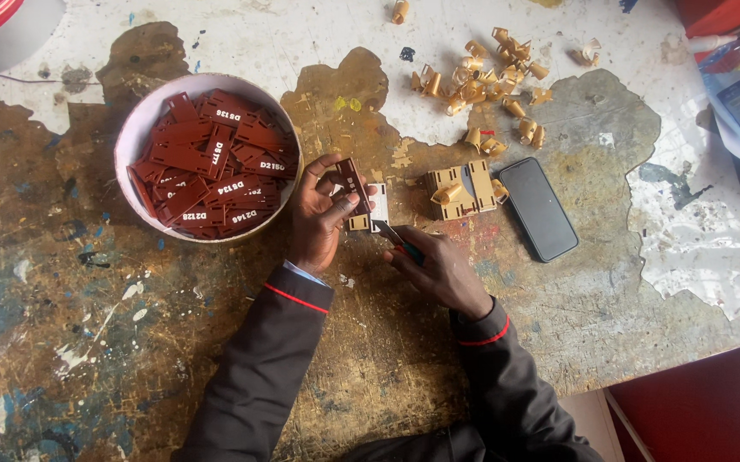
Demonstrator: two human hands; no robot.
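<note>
The left hand [320, 214] pinches a small dark red plastic tag [353, 181] upright between thumb and fingers, just right of the round white bowl [143, 128] heaped with many more red tags. Below the tag it steadies a small tan and white plastic block [370, 214]. The right hand [438, 267] is closed around a thin tool [400, 239] whose tip meets that block. One larger tan block assembly [460, 190] sits finished-looking just to the right, beside a black phone [538, 208]. Far right, loose tan clips [490, 77] lie scattered. Both forearms angle in from the near edge.
</note>
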